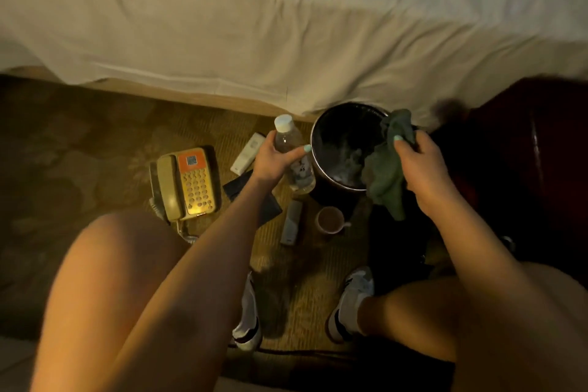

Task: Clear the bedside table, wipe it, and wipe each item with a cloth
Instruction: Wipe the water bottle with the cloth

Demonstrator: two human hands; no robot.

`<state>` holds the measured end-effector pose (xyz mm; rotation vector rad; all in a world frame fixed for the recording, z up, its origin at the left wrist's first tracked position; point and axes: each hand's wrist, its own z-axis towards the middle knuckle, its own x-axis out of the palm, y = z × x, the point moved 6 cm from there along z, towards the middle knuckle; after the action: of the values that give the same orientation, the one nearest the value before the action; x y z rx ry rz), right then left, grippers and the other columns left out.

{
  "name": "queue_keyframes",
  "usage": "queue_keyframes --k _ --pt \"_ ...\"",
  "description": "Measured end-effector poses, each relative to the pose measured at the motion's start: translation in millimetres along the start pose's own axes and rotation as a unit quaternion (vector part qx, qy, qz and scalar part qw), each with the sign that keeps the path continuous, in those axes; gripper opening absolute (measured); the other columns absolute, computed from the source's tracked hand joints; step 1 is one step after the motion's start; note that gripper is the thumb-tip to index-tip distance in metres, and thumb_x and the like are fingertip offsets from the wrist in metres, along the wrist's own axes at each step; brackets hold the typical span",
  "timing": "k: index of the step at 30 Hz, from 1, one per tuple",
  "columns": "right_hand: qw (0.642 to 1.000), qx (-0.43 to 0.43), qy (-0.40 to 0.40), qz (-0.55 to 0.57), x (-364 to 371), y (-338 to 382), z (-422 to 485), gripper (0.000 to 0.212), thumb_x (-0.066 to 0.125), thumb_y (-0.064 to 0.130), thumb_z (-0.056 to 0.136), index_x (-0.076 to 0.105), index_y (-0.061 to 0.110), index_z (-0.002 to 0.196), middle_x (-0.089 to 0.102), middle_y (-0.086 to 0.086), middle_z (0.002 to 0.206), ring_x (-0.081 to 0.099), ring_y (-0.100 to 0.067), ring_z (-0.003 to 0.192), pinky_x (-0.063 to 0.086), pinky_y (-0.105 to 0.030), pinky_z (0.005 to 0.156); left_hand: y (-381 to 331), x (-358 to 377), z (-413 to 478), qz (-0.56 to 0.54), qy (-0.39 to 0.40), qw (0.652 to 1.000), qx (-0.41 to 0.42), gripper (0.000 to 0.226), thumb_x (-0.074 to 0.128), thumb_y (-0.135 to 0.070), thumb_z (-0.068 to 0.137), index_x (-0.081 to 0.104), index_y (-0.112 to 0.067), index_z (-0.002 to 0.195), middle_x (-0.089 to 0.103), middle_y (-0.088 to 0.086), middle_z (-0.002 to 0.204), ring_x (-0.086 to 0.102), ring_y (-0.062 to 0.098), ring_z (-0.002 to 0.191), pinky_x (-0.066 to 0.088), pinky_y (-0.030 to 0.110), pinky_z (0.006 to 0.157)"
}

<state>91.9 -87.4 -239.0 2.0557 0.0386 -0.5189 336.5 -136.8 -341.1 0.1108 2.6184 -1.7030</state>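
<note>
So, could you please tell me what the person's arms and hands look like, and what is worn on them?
The left arm and right arm are bare, with no sleeves in view. The left hand and right hand show no rings, watch or bracelet that I can see. The thumbnails are painted a pale mint green.
</note>
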Motion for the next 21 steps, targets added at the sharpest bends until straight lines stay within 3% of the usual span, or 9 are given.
queue_keyframes --k 3,6,9,12,16,18,21 --pt "0.995 -0.011 -0.005 0.098 -16 16 -24 0.004 0.057 0.029 0.094 0.06 0.03 0.095 0.066 -0.003 0.107 0.064 -0.022 0.101 0.052 -0.051 0.093 -45 7 -26 -0.004 0.044 0.998 0.033 0.049 0.078 -0.009 0.078 0.052 -0.011 0.119 0.064 0.0 0.106 0.063 0.017 0.103 0.053 0.031 0.09" --pt "0.984 -0.028 -0.019 0.175 -21 29 -45 0.006 0.06 0.02 0.093 0.062 0.024 0.097 0.068 -0.005 0.104 0.066 -0.021 0.098 0.055 -0.046 0.087 -78 8 -60 0.031 0.105 0.993 0.046 0.053 0.082 -0.021 0.072 0.055 -0.014 0.118 0.067 0.002 0.111 0.065 0.017 0.106 0.054 0.029 0.09" --pt "0.968 -0.039 0.015 0.249 -17 42 -60 0.013 0.059 0.016 0.093 0.06 0.018 0.106 0.067 -0.01 0.111 0.066 -0.023 0.101 0.054 -0.037 0.074 -97 2 -98 0.081 0.134 0.986 0.053 0.055 0.078 -0.028 0.075 0.055 -0.012 0.123 0.066 0.0 0.111 0.065 0.012 0.103 0.054 0.021 0.081" --pt "0.951 -0.044 0.074 0.299 -10 51 -72 0.021 0.057 0.012 0.094 0.058 0.015 0.114 0.066 -0.012 0.117 0.065 -0.024 0.106 0.056 -0.04 0.081 -102 -1 -129 0.105 0.14 0.984 0.042 0.052 0.073 -0.034 0.082 0.053 -0.015 0.125 0.066 -0.003 0.11 0.066 0.008 0.098 0.052 0.024 0.079" --pt "0.94 -0.048 0.132 0.311 -6 58 -80 0.019 0.053 0.01 0.096 0.058 0.019 0.112 0.066 -0.008 0.113 0.064 -0.025 0.109 0.056 -0.039 0.081 -100 -4 -153 0.125 0.147 0.98 0.041 0.068 0.074 -0.058 0.066 0.055 -0.022 0.121 0.063 0.003 0.116 0.065 0.014 0.103 0.055 0.032 0.086" --pt "0.937 -0.054 0.163 0.302 -1 61 -83 0.022 0.051 0.012 0.097 0.056 0.017 0.117 0.065 -0.008 0.116 0.063 -0.025 0.11 0.055 -0.041 0.085 -102 -2 -161 0.148 0.158 0.975 0.05 0.055 0.073 -0.055 0.071 0.056 -0.025 0.115 0.064 0.001 0.113 0.065 0.009 0.099 0.054 0.027 0.084" --pt "0.937 -0.061 0.237 0.25 13 64 -85 0.041 0.049 0.036 0.096 0.049 0.018 0.133 0.059 -0.009 0.13 0.058 -0.023 0.119 0.047 -0.048 0.1 -101 2 -159 0.175 0.173 0.968 0.044 0.065 0.076 -0.057 0.071 0.055 -0.02 0.119 0.065 0.0 0.113 0.065 0.011 0.1 0.052 0.032 0.086"
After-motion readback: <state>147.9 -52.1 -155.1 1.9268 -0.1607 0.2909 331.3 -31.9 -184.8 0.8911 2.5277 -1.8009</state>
